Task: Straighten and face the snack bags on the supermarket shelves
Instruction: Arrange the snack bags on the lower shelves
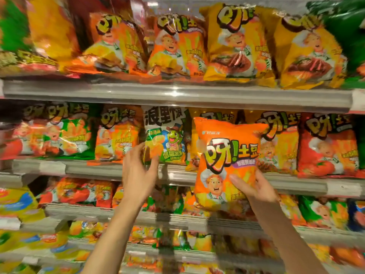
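Pinching the orange bag [227, 161] low, the right hand [254, 186] risks it flopping — left hand [138, 171], fingers spread, may topple the green-and-white bag [166, 135].

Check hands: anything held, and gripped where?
Right hand holds the orange bag by its lower right side, thumb across the front. Left hand touches the green bag at its lower left corner; a grip cannot be told.

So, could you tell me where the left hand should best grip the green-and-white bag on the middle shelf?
Probably its lower left corner, approached from the front-left. The green-and-white bag stands upright facing out, with neighbouring bags close on both sides, and the left hand is already at that corner, fingers open.
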The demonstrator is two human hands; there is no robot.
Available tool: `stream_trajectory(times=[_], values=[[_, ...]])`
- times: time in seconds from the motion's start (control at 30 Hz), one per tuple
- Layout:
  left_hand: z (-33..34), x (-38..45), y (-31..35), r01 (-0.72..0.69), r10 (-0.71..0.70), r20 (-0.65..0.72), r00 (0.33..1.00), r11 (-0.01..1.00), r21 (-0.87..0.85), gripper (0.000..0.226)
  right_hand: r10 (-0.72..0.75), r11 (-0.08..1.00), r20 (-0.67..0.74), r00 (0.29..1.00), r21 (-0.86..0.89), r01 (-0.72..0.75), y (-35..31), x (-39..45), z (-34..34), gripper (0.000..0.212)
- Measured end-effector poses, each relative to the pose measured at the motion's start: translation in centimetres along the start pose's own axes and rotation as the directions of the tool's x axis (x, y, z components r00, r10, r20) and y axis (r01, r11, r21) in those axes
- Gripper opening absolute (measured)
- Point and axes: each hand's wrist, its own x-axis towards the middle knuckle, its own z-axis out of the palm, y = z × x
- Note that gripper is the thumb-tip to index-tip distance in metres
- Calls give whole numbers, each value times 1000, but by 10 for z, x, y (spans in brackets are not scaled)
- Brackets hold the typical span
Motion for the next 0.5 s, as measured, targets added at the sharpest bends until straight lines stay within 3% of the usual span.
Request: stream_trajectory(times=[0.1,0.2,0.3,0.4,0.5], values=[[0,30,-8,7,-15,64,998,993,115,67,-27,999,-33,999,-31,26,-4,13,30,26],[4,46,-8,11,-26,111,993,990,139,46,-12,1000,-37,999,-10,11,-4,21,47,21],[4,54,-2,-2,-19,105,994,981,192,62,-9,1000,-33,999,-5,9,-6,23,56,22],[0,58,-2,-34,21,77,997,985,169,80,-2,1000,-47,999,4,2,-4,25,58,24],[-3,64,-4,-83,76,66,995,990,114,71,-2,1000,-46,999,9,2,-5,24,60,25]])
